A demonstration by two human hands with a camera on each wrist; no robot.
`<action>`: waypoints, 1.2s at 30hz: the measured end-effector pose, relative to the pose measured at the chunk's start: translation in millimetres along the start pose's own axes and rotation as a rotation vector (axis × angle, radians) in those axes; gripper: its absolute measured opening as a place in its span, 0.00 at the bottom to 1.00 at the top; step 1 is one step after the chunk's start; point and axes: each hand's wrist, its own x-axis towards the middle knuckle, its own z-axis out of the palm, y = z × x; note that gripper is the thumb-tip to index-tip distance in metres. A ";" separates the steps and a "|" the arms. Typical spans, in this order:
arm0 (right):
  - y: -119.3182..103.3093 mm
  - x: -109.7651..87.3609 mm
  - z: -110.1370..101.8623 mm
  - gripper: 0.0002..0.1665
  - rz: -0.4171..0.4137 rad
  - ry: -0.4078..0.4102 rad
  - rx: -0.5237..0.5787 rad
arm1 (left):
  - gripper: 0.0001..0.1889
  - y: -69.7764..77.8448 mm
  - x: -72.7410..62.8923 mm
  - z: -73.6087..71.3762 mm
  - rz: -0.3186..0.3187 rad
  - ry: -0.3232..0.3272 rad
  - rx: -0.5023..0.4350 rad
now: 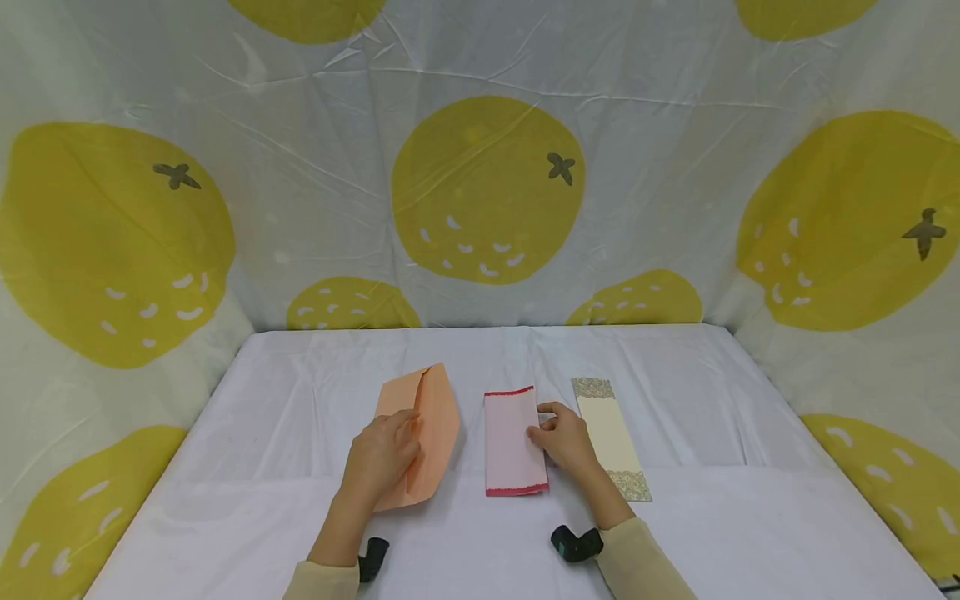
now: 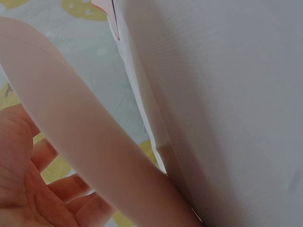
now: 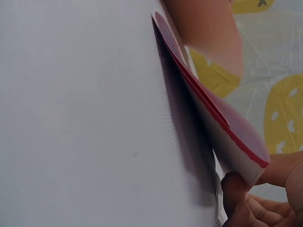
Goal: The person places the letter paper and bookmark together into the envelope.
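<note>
A peach paper envelope [image 1: 441,425] stands tilted over the left part of the table, its flap side toward the head camera. My left hand [image 1: 381,454] grips it near the flap's edge. In the left wrist view, curled fingers [image 2: 68,187] show behind the peach paper [image 2: 80,123]. To its right is a folded pale pink paper [image 1: 512,442] with red top and bottom edges. My right hand [image 1: 567,440] pinches its right edge between thumb and fingers. The right wrist view shows the paper's layers [image 3: 227,137] bowed, with that side lifted off the cloth.
A long cream card [image 1: 611,437] with floral bands at both ends lies just right of my right hand. White cloth [image 1: 247,533] covers the table. Behind it and at the sides hangs a curtain [image 1: 660,192] with yellow fruit prints. Black wrist devices [image 1: 576,544] sit at both wrists.
</note>
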 end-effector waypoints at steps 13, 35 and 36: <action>-0.2 -1.8 -1.1 0.17 -0.034 0.014 0.102 | 0.22 0.7 -0.2 0.3 -0.010 -0.015 -0.025; -14.3 -2.0 -14.2 0.19 -0.032 0.055 0.251 | 0.21 -0.2 -0.1 1.0 -0.007 -0.023 -0.012; -15.9 -2.4 -14.8 0.19 -0.030 0.055 0.255 | 0.21 -0.1 -0.2 0.9 -0.006 -0.021 -0.013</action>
